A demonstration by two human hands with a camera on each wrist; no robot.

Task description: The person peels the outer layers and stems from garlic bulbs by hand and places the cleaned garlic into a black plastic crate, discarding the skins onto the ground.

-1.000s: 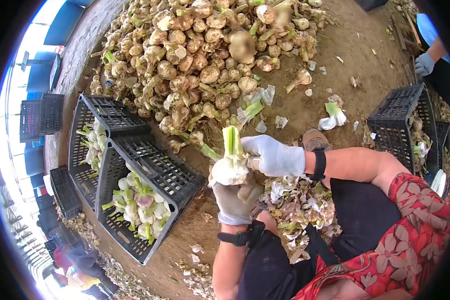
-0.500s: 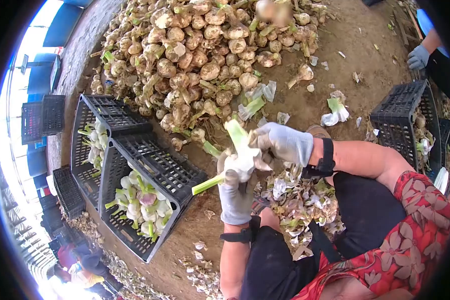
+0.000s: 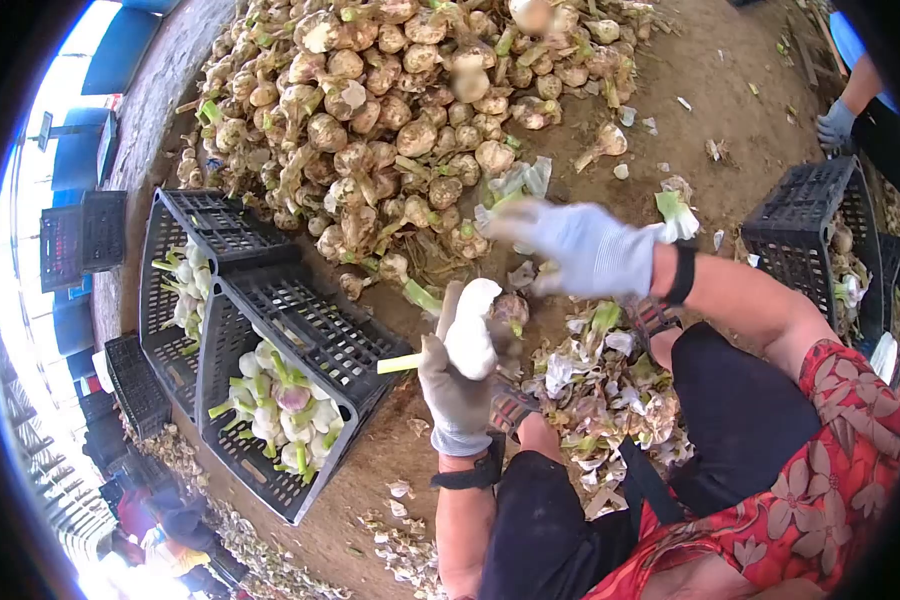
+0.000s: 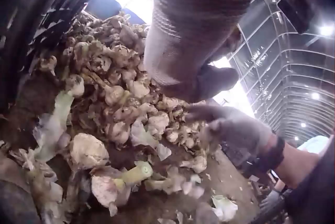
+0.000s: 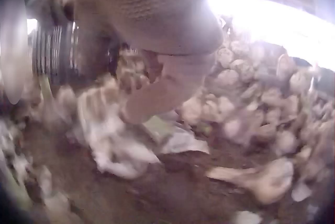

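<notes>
My gloved left hand (image 3: 450,395) grips a white garlic bulb (image 3: 470,335), its green stem (image 3: 400,364) sticking out to the left. The bulb's skin looks smooth and clean. Up and to the right of it, my gloved right hand (image 3: 580,245) hangs over the ground with its fingers stretched toward the big pile of unpeeled garlic (image 3: 370,130), blurred by motion. Nothing shows in its grasp. The right wrist view has loose pale skins (image 5: 118,145) below that hand, also blurred. In the left wrist view, the glove (image 4: 193,30) hides the held bulb.
Black crates (image 3: 310,320) at the left contain cleaned garlic bulbs (image 3: 285,405). Peeled skins (image 3: 610,400) are heaped between my feet. Another black crate (image 3: 795,215) stands at the right, near another person's gloved hand (image 3: 836,125). A single unpeeled bulb (image 3: 602,145) lies beside the pile.
My right hand has left the bulb and swung up and to the right. The bulb has tipped so its stem points left, and its loose outer leaves have come off.
</notes>
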